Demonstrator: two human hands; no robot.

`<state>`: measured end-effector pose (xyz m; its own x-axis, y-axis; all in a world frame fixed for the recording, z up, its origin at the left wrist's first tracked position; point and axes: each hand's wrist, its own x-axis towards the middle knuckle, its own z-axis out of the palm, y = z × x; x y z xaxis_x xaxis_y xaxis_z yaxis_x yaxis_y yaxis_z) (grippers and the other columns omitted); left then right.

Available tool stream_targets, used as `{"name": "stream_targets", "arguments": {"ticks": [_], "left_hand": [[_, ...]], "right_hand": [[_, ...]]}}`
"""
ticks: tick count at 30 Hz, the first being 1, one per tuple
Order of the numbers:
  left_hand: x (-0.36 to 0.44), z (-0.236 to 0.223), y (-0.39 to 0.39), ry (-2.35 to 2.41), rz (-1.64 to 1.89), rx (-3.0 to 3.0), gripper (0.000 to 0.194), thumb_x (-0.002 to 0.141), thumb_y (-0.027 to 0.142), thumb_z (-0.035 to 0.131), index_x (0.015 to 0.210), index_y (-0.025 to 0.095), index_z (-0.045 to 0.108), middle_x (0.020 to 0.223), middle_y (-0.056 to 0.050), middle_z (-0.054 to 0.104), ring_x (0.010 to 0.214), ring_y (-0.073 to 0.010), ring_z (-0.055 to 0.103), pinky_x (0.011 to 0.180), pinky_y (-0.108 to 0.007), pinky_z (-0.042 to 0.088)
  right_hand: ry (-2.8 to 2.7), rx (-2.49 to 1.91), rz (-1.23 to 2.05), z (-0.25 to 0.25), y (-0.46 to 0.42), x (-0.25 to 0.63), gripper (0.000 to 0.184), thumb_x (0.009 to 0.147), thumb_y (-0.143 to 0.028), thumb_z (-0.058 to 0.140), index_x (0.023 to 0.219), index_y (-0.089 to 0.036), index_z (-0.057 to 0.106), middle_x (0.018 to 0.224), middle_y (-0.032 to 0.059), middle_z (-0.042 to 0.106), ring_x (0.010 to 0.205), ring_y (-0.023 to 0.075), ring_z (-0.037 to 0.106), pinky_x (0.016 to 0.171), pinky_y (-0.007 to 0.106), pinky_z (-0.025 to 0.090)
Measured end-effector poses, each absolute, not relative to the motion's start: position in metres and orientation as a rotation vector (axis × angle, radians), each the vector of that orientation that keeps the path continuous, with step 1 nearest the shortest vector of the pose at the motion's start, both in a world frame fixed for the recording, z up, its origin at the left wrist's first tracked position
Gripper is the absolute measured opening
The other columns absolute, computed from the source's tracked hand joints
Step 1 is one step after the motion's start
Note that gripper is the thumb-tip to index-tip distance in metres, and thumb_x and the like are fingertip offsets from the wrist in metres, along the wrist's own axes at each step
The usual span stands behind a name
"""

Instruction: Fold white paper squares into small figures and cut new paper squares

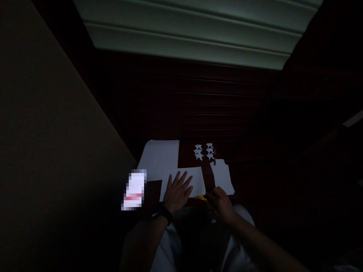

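The scene is very dark. My left hand point(177, 190) lies flat with fingers spread on a white paper sheet point(195, 181) on a dark reddish table point(208, 177). A dark band sits on that wrist. My right hand point(221, 200) is closed at the table's near edge, gripping a small yellow object point(202, 197) that I cannot identify. Further back lie several small white folded paper figures point(203, 152) in two rows.
A larger white sheet point(160, 156) lies at the back left and another point(222, 177) at the right. A blurred white and red patch point(134, 190) sits left of the table. A beige wall fills the left; pale slats run overhead.
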<state>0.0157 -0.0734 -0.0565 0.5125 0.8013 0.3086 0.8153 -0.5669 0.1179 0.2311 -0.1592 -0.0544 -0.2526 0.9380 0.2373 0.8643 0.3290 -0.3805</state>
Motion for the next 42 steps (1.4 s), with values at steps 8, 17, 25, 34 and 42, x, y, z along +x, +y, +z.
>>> {"name": "stream_targets", "arguments": {"ticks": [8, 17, 25, 34, 42], "left_hand": [[0.015, -0.057, -0.073, -1.432, -0.503, -2.694, 0.049, 0.091, 0.046, 0.034, 0.139, 0.037, 0.033, 0.148, 0.004, 0.029, 0.139, -0.0266, 0.013, 0.112, -0.055, 0.007], [0.015, -0.055, -0.072, -1.4, -0.544, -2.713, 0.049, 0.091, 0.042, 0.036, 0.139, 0.033, 0.033, 0.148, 0.001, 0.03, 0.139, -0.0263, 0.016, 0.112, -0.055, 0.009], [-0.02, -0.054, -0.07, -1.458, -0.527, -2.65, 0.047, 0.093, 0.037, 0.035, 0.139, 0.032, 0.034, 0.149, 0.0, 0.028, 0.139, -0.026, 0.016, 0.112, -0.054, 0.012], [-0.021, -0.057, -0.077, -1.507, -0.494, -2.615, 0.048, 0.092, 0.04, 0.036, 0.139, 0.033, 0.034, 0.149, 0.001, 0.029, 0.139, -0.0261, 0.016, 0.112, -0.053, 0.01], [-0.017, -0.06, -0.075, -1.593, -0.507, -2.551, 0.048, 0.092, 0.04, 0.035, 0.139, 0.032, 0.035, 0.149, 0.0, 0.028, 0.138, -0.0277, 0.017, 0.112, -0.054, 0.01]], "right_hand": [[-2.165, -1.554, 0.241, -0.059, -0.161, 0.228, 0.021, 0.086, -0.021, 0.052, 0.105, -0.02, 0.062, 0.089, 0.008, 0.053, 0.085, 0.0221, 0.046, 0.072, 0.034, 0.037], [-2.126, -1.547, 0.284, -0.057, -0.158, 0.23, 0.022, 0.085, -0.021, 0.056, 0.106, -0.021, 0.062, 0.088, 0.0078, 0.054, 0.085, 0.0223, 0.048, 0.072, 0.035, 0.04], [-2.114, -1.522, 0.347, -0.06, -0.154, 0.235, 0.029, 0.083, -0.024, 0.06, 0.112, -0.023, 0.06, 0.094, 0.0076, 0.057, 0.089, 0.0231, 0.05, 0.077, 0.036, 0.042], [-2.139, -1.468, 0.259, -0.061, -0.136, 0.24, 0.024, 0.081, -0.03, 0.064, 0.105, -0.025, 0.066, 0.097, 0.0068, 0.065, 0.092, 0.0238, 0.052, 0.08, 0.039, 0.041], [-2.042, -1.585, 0.156, -0.066, -0.133, 0.23, 0.025, 0.083, -0.034, 0.062, 0.105, -0.023, 0.064, 0.1, 0.0077, 0.064, 0.094, 0.0249, 0.051, 0.08, 0.039, 0.039]]}}
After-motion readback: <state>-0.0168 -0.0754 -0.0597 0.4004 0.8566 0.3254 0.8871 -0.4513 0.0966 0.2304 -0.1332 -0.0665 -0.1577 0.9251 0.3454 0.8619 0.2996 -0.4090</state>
